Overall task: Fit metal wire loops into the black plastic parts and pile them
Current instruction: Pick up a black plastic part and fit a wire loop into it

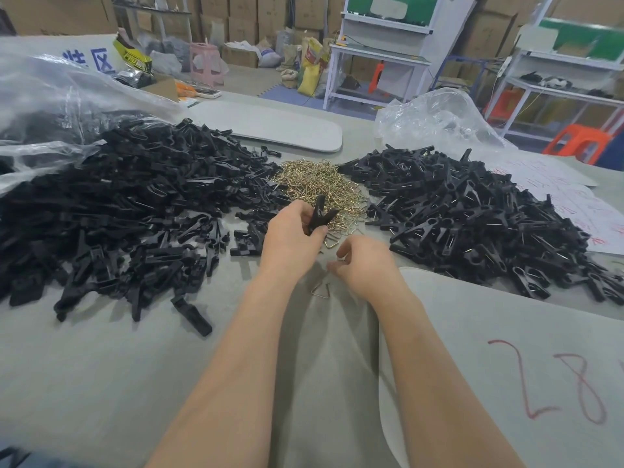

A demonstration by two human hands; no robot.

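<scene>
1. Grey fabric-covered worktop (101,383); both forearms come in from the near edge. A grey sheet (506,332) with "28" in red lies at the near right corner.
2. One triangular wire loop (320,289) lies flat on the worktop between the wrists, touching neither hand.
3. Right hand (364,261): fingers curled, thumb and fingertips close together. Can't tell whether anything is pinched in them.
4. Left hand (292,236): gripping one black plastic part (320,214), its forked end sticking up past the fingers. A second loose loop (332,239) sits just beside the thumb.
5. Heap of brass-coloured wire loops (317,184) at mid-worktop, just beyond the hands.
6. Left pile of black parts (135,204) runs out toward the left edge.
7. Right pile of black parts (472,211) runs toward the right edge; metal wire shows in many of these.
8. Clear plastic bag (50,96) behind the left pile, a second bag (435,113) behind the right pile, and a grey board (270,126) between them.
9. Beyond the far edge: cardboard boxes (243,15), white benches (374,59), an orange stool (580,143).
</scene>
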